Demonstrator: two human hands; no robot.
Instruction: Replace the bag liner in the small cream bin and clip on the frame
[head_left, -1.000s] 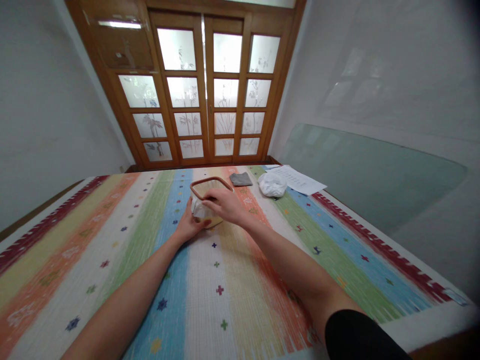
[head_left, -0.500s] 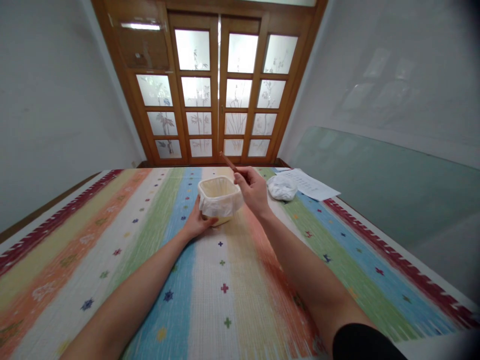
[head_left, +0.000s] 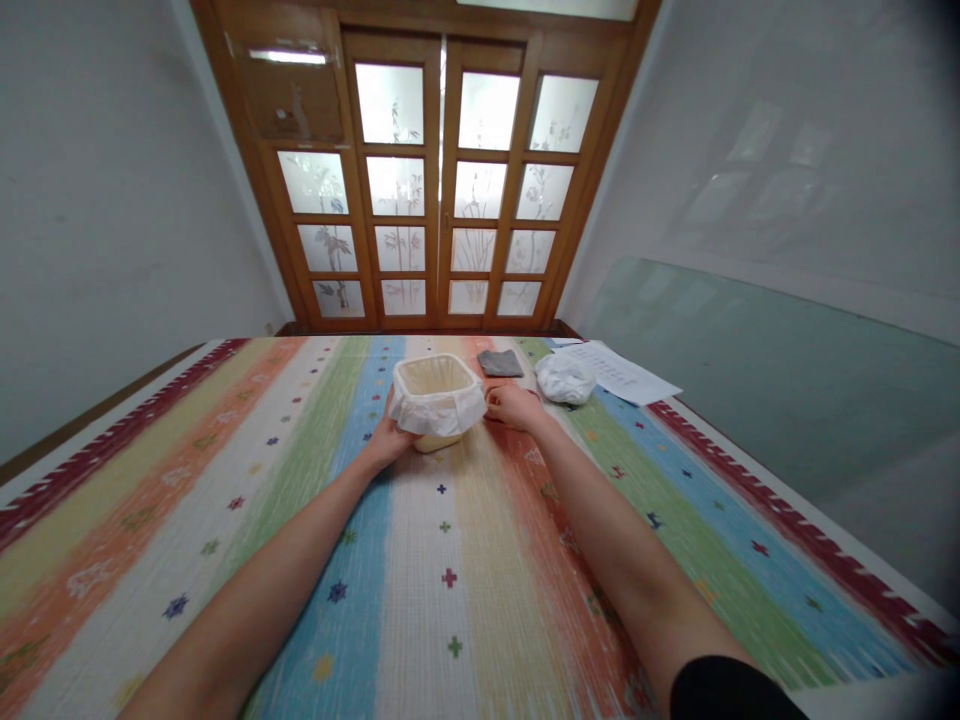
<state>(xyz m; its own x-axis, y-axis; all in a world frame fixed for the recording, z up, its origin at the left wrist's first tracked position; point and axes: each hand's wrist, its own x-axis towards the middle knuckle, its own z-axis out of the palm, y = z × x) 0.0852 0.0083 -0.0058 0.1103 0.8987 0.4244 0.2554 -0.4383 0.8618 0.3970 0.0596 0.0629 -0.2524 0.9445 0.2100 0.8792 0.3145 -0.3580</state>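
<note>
A small cream plastic tub (head_left: pixel 435 442) stands on the striped cloth, lined with a white plastic bag (head_left: pixel 439 412) folded down over its rim. My left hand (head_left: pixel 391 440) is closed around the tub's left side, its fingers partly hidden behind the bag. Low over the cloth, just right of the tub, my right hand (head_left: pixel 516 405) has its fingers curled together close to the bag's edge. A thin reddish-brown line shows along its far side, perhaps a stick; I cannot tell whether the fingers hold it. Inside the tub I see only the liner.
A flat grey square (head_left: pixel 500 363) lies beyond my right hand. To its right is a crumpled white plastic bag (head_left: pixel 565 379), with printed paper sheets (head_left: pixel 626 375) behind. The striped tablecloth (head_left: pixel 420 590) covers the table; wooden glass-paned doors (head_left: pixel 442 180) stand at the far end.
My right hand has come down from above the tub's right side to the cloth. The brown stick it held raised no longer sticks up. The grey square has come into view.
</note>
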